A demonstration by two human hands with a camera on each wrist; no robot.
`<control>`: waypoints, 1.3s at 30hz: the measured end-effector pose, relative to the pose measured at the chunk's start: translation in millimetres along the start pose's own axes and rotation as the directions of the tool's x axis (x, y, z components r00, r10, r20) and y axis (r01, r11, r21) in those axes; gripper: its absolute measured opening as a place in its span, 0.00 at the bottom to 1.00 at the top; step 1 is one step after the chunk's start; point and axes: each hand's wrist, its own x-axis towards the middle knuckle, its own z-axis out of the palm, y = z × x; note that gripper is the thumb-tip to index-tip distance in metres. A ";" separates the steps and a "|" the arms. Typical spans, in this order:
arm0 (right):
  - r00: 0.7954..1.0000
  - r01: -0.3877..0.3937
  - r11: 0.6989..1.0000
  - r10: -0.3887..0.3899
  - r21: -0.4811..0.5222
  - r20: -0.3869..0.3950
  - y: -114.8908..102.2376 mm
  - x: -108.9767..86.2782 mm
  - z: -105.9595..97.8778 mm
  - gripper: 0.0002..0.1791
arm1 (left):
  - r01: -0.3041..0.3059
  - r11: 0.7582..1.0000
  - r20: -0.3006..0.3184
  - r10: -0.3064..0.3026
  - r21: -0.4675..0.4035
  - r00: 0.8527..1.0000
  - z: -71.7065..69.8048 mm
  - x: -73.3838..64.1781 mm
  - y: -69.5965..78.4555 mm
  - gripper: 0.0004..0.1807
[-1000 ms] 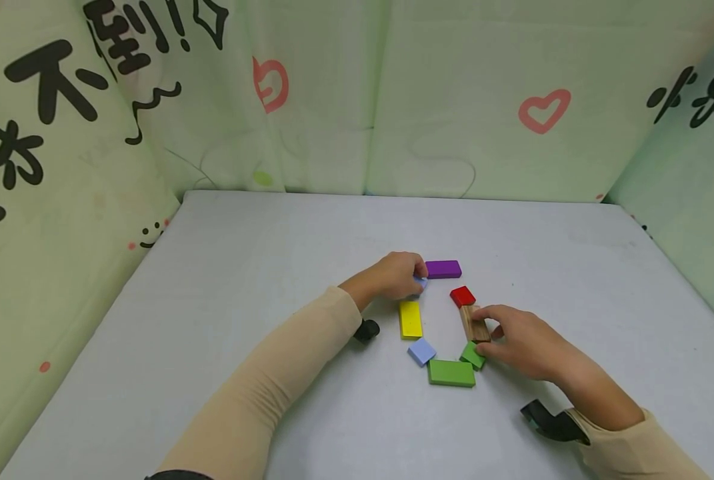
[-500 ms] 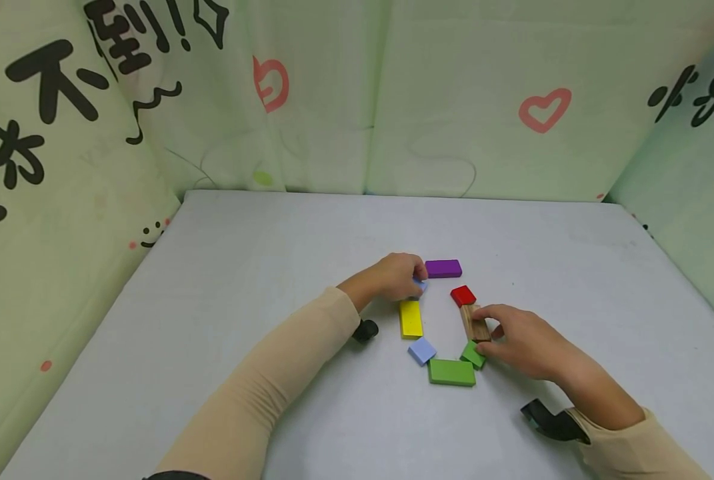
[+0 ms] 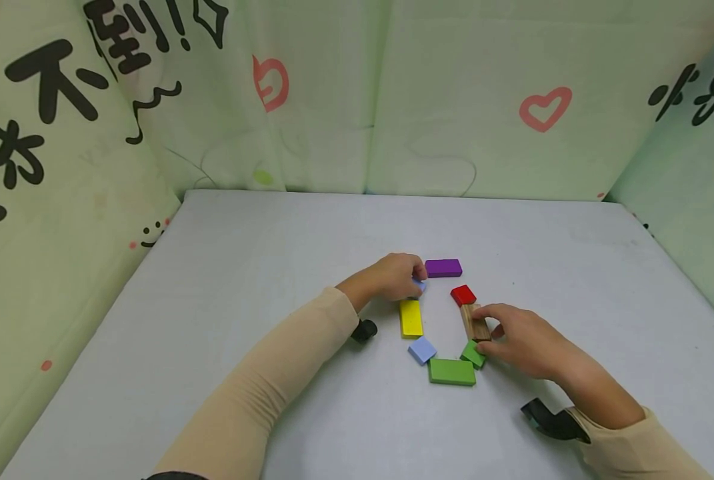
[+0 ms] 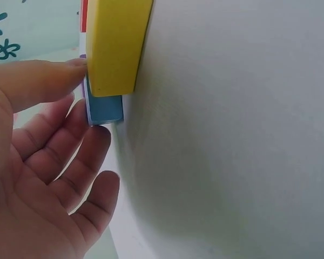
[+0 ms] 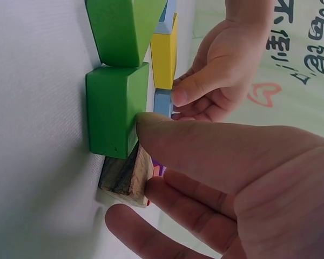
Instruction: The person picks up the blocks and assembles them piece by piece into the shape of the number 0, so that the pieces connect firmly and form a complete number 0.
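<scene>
My left hand pinches a light blue block between thumb and fingers. This block stands at the end of a yellow block and close to a purple block. My right hand reaches in from the right. Its thumb touches the top edge of a small green block, while its fingers rest loosely at a bare wooden block. A red block adjoins the far end of the wooden one. The blocks form a rough ring.
A second light blue block and a longer green block make up the near side of the ring. All lie on a white table. Pale green printed curtains enclose the back and sides.
</scene>
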 end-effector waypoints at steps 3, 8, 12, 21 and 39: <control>1.000 0.002 1.000 -0.002 0.004 0.001 0.6 0.1 -0.1 0.31 | -0.008 1.000 -0.013 0.008 0.003 1.000 0.9 0.3 -0.4 0.10; 1.000 -0.005 1.000 0.005 0.009 0.002 0.7 0.7 -0.4 0.31 | 0.005 1.000 -0.030 -0.005 0.001 1.000 2.2 -0.4 1.2 0.09; 1.000 -0.002 1.000 0.002 0.008 0.000 0.8 0.9 -0.3 0.31 | 0.011 1.000 -0.026 -0.011 -0.003 1.000 2.1 -0.9 1.6 0.09; 1.000 -0.007 1.000 0.007 0.005 0.005 0.6 0.9 -1.2 0.32 | -0.014 1.000 -0.026 0.014 0.005 1.000 1.5 -1.7 0.0 0.08; 1.000 -0.020 1.000 0.020 0.011 0.008 -0.1 1.1 -0.6 0.32 | 0.009 1.000 -0.019 -0.010 -0.018 1.000 1.9 -4.2 0.1 0.09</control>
